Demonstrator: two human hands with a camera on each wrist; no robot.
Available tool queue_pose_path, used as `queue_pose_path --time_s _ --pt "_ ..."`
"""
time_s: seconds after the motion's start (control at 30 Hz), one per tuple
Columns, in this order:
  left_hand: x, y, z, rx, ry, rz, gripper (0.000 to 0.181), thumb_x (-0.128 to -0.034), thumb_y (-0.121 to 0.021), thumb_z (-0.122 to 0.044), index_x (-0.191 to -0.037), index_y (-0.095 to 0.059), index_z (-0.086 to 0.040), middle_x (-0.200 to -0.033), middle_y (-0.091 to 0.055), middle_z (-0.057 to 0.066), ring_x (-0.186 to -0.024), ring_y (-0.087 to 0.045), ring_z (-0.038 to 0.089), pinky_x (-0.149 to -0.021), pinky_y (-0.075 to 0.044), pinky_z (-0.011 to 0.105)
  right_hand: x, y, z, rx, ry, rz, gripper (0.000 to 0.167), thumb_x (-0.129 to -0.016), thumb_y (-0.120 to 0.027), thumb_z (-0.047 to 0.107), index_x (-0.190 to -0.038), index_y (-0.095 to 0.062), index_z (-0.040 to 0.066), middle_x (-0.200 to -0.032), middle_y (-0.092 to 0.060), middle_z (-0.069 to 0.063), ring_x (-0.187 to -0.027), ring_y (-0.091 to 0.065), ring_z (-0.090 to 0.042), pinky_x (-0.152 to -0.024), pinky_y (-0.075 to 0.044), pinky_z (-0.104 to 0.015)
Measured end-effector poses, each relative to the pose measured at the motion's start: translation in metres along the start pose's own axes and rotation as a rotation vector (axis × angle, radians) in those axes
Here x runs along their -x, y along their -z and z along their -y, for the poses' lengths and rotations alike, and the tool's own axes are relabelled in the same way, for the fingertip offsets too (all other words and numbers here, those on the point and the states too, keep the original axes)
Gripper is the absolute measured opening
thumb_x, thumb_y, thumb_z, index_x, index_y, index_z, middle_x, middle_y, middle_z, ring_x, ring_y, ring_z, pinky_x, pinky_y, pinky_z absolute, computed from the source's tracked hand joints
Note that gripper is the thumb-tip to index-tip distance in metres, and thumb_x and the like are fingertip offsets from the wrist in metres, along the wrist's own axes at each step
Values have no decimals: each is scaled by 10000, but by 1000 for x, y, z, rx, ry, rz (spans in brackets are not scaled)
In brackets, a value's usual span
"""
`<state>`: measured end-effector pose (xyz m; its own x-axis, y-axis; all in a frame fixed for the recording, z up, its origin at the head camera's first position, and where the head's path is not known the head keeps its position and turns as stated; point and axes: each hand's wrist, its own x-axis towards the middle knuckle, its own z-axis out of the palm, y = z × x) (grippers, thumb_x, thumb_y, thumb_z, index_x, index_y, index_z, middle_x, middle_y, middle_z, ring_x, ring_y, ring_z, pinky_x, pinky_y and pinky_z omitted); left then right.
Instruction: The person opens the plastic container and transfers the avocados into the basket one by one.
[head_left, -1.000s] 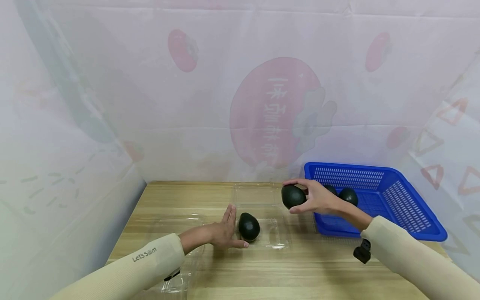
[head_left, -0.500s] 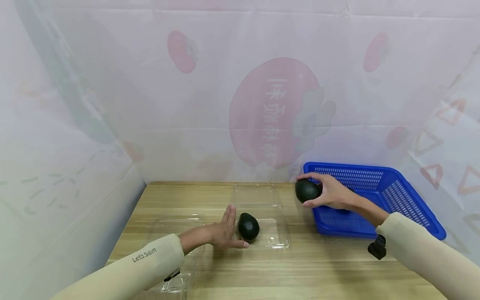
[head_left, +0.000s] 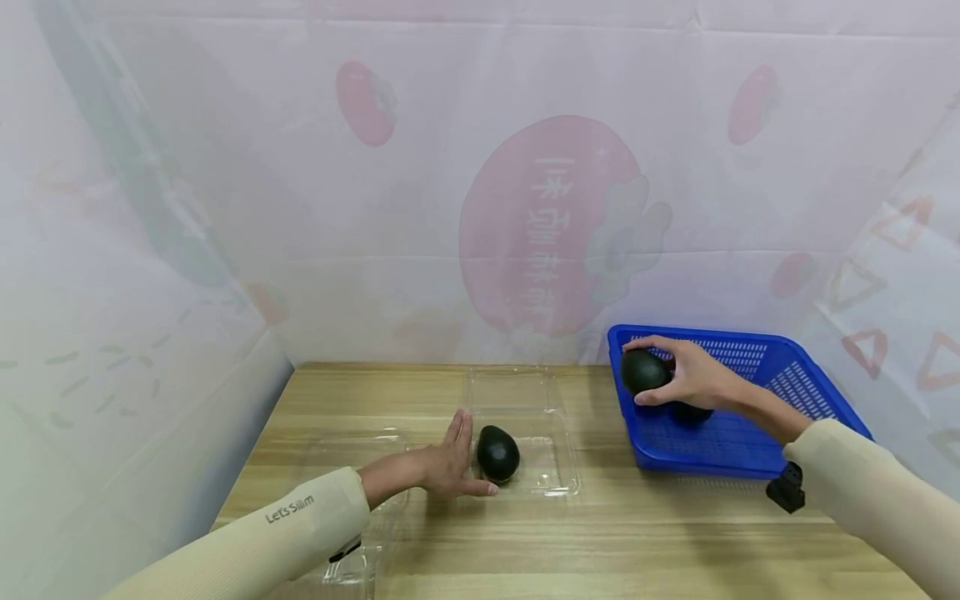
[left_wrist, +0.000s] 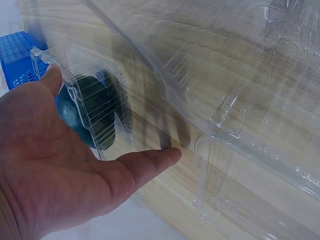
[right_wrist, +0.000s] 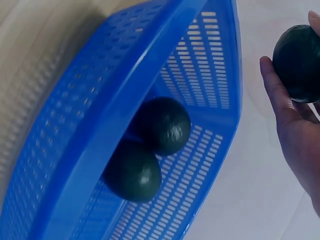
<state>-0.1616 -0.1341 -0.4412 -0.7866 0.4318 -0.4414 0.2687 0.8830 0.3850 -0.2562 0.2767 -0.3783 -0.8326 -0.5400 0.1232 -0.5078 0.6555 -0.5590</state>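
My right hand (head_left: 697, 373) grips a dark green avocado (head_left: 643, 372) above the left end of the blue basket (head_left: 712, 457). In the right wrist view, two more avocados (right_wrist: 164, 126) lie against each other inside that basket, while the held one shows at the right edge. Another avocado (head_left: 498, 454) sits in the left part of a clear plastic box (head_left: 550, 467) whose lid is folded back. Beside this box, my left hand (head_left: 447, 464) stays at its left wall, thumb and fingers extended. The left wrist view has the hand (left_wrist: 65, 160) touching the box edge, its palm holding nothing.
More clear plastic boxes (head_left: 352, 442) stand on the wooden table (head_left: 600, 533) at the left, partly under my left forearm. Printed cloth walls (head_left: 390, 292) close off the back and both sides.
My right hand has carried the avocado rightward, from beside the clear box to over the blue basket. The left hand and the avocado in the box have stayed put.
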Motion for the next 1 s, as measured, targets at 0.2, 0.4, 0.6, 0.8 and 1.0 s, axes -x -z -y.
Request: queue_pose_path --time_s 0.2,0.4,0.6,0.8,1.0 --pt "-1 -1 0 12 -4 -8 1170 -1006 -680 -554 -1652 54 87 -1719 162 307 -1193 -656 463 -965 -577 462 6 11 -4 10 -34 2 720 -828 -925 325 -1455 -622 141 -1435 -600 -233 -1006 -655 -277 -729 -565 -373" --pt "-2 -1 0 23 -9 -14 1173 -1003 -689 -548 -1649 47 97 -1715 156 318 -1178 -662 457 -967 -577 460 9 24 -12 38 -67 -3 742 -825 -929 340 -1463 -613 130 -1408 -608 -258 -960 -659 -272 -686 -561 -352" --pt "-3 0 1 31 -17 -23 1183 -998 -698 -544 -1644 50 108 -1710 144 335 -1207 -644 482 -1005 -561 480 10 34 -23 75 -72 -7 754 -821 -933 335 -1461 -609 101 -1427 -598 -288 -1004 -667 -290 -715 -552 -376" --pt "-3 -1 1 50 -17 -25 1180 -1000 -706 -522 -1644 59 105 -1710 151 331 -1217 -633 495 -1016 -553 490 14 45 -34 100 -122 13 796 -818 -937 339 -1468 -585 45 -1440 -563 -340 -945 -666 -270 -699 -544 -369" --pt "-2 -2 -1 37 -8 -24 1182 -998 -701 -539 -1650 57 92 -1718 138 320 -1182 -660 461 -969 -577 457 17 56 -49 136 -180 33 847 -826 -932 377 -1500 -551 33 -1476 -520 -364 -987 -674 -324 -731 -542 -414"
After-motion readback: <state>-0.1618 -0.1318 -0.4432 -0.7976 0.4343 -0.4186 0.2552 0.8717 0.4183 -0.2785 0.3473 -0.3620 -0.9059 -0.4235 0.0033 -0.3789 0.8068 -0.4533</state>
